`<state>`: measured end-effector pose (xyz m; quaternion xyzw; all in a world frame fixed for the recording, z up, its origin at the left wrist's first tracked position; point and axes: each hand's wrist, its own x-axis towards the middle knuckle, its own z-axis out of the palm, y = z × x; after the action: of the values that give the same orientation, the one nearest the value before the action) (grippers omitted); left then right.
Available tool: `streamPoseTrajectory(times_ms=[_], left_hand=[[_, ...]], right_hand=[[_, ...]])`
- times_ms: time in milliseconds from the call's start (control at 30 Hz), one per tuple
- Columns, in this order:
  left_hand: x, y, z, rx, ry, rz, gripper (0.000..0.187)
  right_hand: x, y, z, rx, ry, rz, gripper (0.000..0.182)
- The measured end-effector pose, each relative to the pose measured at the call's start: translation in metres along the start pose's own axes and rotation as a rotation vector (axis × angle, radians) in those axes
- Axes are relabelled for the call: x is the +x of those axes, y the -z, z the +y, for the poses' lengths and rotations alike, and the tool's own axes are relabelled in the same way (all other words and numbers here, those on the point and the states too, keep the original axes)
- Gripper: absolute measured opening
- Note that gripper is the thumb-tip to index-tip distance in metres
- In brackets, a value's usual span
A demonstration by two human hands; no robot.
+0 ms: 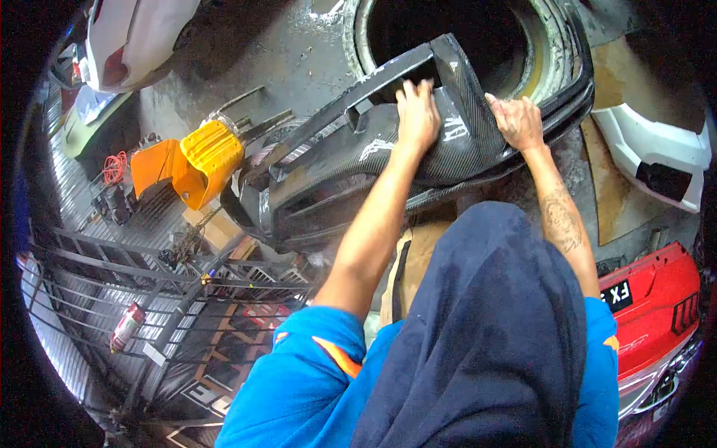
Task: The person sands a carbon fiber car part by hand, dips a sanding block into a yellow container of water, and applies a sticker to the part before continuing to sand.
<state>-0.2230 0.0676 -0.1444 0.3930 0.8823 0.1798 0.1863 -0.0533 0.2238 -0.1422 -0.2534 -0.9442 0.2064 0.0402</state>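
Observation:
A black carbon-fibre car bumper (pixel 328 168) lies across the view in front of me, with whitish smears on its surface. My left hand (pixel 418 116) is at the edge of a rectangular opening in it, fingers bent over that edge; the fingertips are partly hidden. To the right, my right hand (pixel 517 123) is closed at the bumper's rim with the thumb along the top. Whether either hand also holds something small cannot be made out.
Behind the bumper is a large round, pale-rimmed ring (pixel 358 37). An orange-yellow plastic piece (pixel 213 153) stands left. A white bumper (pixel 657 153) and a red car panel (pixel 650 299) are at right. Black metal railings (pixel 112 261) and a fire extinguisher (pixel 127 327) stand lower left.

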Motion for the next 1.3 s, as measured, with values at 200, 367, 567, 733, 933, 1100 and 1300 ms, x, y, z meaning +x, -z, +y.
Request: streamPoseTrajectory(times_ms=[200, 367, 567, 733, 933, 1100, 1300], left_hand=[[-0.054, 0.027, 0.037, 0.000, -0.008, -0.125, 0.036], [-0.020, -0.005, 0.006, 0.077, -0.066, 0.089, 0.032], [-0.018, 0.011, 0.004, 0.044, -0.091, 0.008, 0.033], [-0.051, 0.029, 0.034, -0.079, -0.027, -0.074, 0.030], [0.013, -0.021, -0.030, 0.058, -0.093, -0.082, 0.029], [-0.061, 0.031, 0.040, -0.014, -0.100, -0.062, 0.035], [-0.001, -0.012, -0.004, 0.075, -0.102, 0.044, 0.033]], right_hand=[[0.013, 0.003, 0.004, 0.018, -0.006, -0.062, 0.042], [0.012, -0.005, 0.010, -0.184, 0.148, -0.057, 0.030], [0.008, -0.004, 0.001, -0.113, 0.044, 0.044, 0.043], [-0.001, -0.019, 0.001, -0.215, 0.027, 0.198, 0.034], [0.000, -0.013, -0.002, -0.124, -0.018, 0.176, 0.042], [0.002, -0.009, -0.006, -0.174, -0.052, 0.157, 0.044], [0.001, -0.013, -0.002, -0.096, 0.005, 0.273, 0.042]])
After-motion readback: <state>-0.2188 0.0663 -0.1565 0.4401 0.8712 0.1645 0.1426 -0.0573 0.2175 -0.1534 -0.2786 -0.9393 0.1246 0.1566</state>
